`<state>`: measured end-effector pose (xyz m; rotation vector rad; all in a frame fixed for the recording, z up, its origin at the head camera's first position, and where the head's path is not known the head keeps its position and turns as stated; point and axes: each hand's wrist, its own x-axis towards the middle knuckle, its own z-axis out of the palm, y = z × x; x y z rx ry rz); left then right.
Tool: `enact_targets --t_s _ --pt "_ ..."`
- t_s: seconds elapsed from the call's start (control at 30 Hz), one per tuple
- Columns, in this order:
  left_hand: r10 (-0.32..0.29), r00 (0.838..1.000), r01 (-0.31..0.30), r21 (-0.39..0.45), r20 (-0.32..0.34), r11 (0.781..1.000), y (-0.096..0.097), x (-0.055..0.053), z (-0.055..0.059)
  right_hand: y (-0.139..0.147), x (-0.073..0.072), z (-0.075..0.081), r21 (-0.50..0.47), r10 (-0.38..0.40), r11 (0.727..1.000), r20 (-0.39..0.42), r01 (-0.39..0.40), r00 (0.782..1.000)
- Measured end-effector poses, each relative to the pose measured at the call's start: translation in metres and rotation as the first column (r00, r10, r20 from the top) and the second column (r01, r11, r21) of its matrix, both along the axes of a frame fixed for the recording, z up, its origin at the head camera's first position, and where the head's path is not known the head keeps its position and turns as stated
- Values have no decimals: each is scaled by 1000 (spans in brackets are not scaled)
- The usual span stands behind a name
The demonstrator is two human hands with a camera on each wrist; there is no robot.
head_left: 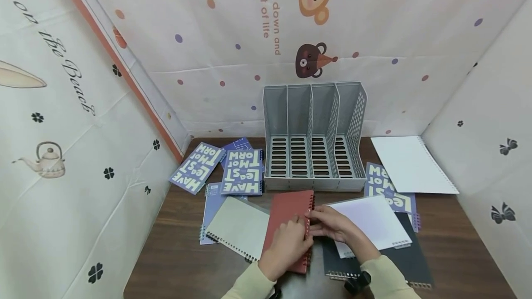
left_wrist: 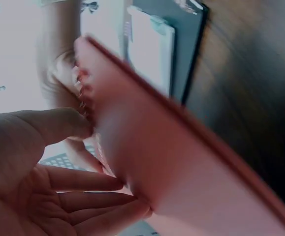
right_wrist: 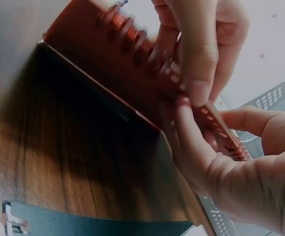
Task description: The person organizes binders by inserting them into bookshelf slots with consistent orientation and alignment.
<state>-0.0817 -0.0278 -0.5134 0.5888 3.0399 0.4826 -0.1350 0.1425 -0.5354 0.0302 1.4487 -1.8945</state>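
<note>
Your left hand [head_left: 287,245] pinches the red spiral notebook [head_left: 285,210] between thumb and fingers at its coiled edge. Your right hand [head_left: 334,225] pinches that edge too.

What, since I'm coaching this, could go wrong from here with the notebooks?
Both the left hand and right hand grip the red notebook at its coil, so a hard pull might bend it. In the head view, the red notebook overlaps the pale notebook, which could get dragged. The right forearm crosses above the white notebook lying on the black notebook, and might nudge it.
</note>
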Motion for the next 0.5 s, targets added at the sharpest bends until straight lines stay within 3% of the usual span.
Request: enact_targets --t_s 0.13,0.3,0.5 --pt "-46 998 47 48 -39 998 -1 0 4 0 3 -1 -50 -14 999 56 17 998" --pt "-107 993 111 87 -43 990 -3 1 10 2 8 -1 -78 -6 997 64 11 998" --pt "-169 985 172 67 -48 983 -6 6 12 5 18 7 -37 -25 999 -29 24 999"
